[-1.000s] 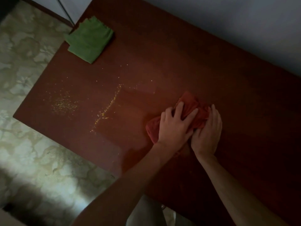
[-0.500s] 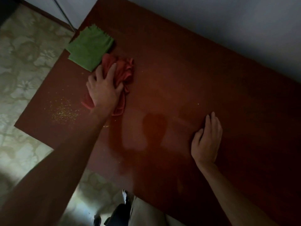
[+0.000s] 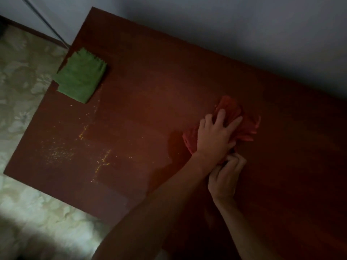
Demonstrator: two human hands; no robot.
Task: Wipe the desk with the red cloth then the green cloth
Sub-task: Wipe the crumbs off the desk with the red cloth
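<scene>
A crumpled red cloth [image 3: 232, 111] lies on the dark wooden desk [image 3: 150, 91], right of its middle. My left hand [image 3: 216, 134] presses flat on the cloth with fingers spread. Just below it, my right hand [image 3: 225, 173] has its fingers curled, pinching the cloth's near edge. A folded green cloth [image 3: 80, 79] rests at the desk's far left corner, well away from both hands. Yellow crumbs [image 3: 58, 152] are scattered over the left part of the desk, with thin streaks of them [image 3: 102, 162] nearer the middle.
A pale wall [image 3: 244, 25] runs along the desk's far edge. The desk's left and near edges drop to a light patterned floor [image 3: 24, 203].
My left hand has swept the red cloth from beside the green cloth back to the right. My right hand, flat on the desk before, now curls onto the cloth's edge.
</scene>
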